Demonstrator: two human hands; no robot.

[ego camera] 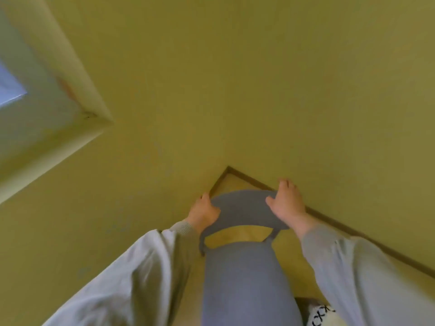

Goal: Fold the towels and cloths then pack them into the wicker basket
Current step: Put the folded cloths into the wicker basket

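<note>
A window recess point(14, 90) sits at left in the yellow-green wall point(259, 78). The left hand point(204, 212) grips one end of the grey chair point(244, 208) back, and the right hand point(287, 201) curls over the other. White patterned fabric point(322, 314) lies at the bottom right edge.

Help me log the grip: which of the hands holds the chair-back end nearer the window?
The left hand: it grips the left end of the grey chair back, on the window side. The right hand holds the opposite end.
</note>
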